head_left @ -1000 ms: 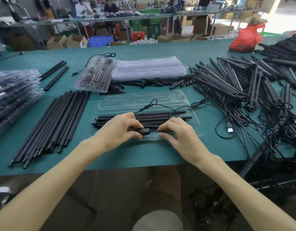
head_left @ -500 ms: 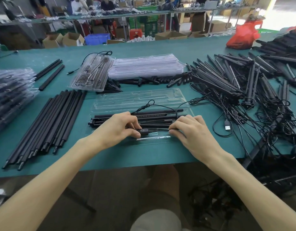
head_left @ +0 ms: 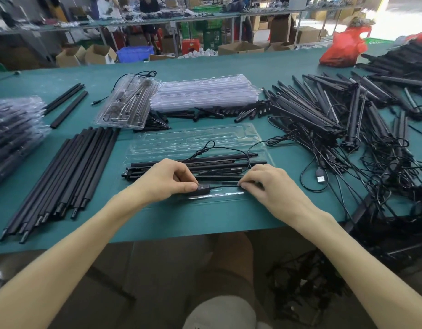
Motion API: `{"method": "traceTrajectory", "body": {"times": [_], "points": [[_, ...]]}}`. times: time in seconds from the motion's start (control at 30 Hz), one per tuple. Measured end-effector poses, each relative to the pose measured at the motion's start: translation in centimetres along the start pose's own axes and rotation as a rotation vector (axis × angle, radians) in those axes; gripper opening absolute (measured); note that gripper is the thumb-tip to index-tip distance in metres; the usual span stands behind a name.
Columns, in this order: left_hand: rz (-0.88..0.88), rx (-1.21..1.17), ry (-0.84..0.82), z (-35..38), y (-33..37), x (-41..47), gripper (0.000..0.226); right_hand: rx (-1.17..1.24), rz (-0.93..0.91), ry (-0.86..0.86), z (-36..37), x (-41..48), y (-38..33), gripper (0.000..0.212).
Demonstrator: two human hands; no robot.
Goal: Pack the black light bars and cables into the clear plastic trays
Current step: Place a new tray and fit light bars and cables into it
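Note:
An open clear plastic tray (head_left: 229, 199) lies on the green table in front of me, its lid (head_left: 195, 138) folded back behind it. Black light bars (head_left: 229, 162) lie in the tray, a thin cable looping over them. My left hand (head_left: 167, 180) pinches a small black inline controller (head_left: 201, 188) at the tray's front. My right hand (head_left: 271, 186) pinches the cable (head_left: 225, 185) running right from that controller, pressing it down against the tray.
A row of black rods (head_left: 62, 176) lies to my left. Stacked empty trays (head_left: 202, 93) and one filled tray (head_left: 126, 103) sit behind. A tangle of light bars and USB cables (head_left: 347, 129) covers the right. Packed trays (head_left: 13, 131) pile at far left.
My right hand has slid right along the cable, away from the controller, stretching the cable straight along the tray's front. My left hand stays on the controller.

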State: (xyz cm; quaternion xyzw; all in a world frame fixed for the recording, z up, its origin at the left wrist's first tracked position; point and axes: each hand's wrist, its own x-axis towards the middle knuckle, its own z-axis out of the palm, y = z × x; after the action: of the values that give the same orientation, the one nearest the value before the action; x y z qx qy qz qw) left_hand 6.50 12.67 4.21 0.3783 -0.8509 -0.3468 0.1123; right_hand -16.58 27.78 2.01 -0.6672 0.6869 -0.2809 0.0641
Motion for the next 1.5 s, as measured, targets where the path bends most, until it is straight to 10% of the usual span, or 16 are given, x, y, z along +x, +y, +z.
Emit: {"method": "traceTrajectory", "body": {"times": [0.87,1.5], "points": [[0.162,0.631,0.002,0.7,2.4,-1.0,0.018,0.233,0.204,0.313,0.2,0.8,1.1,0.012],[0.392,1.142,-0.046,2.1,5.2,0.2,0.033,0.193,0.404,0.114,0.5,5.0,1.3,0.024]]}}
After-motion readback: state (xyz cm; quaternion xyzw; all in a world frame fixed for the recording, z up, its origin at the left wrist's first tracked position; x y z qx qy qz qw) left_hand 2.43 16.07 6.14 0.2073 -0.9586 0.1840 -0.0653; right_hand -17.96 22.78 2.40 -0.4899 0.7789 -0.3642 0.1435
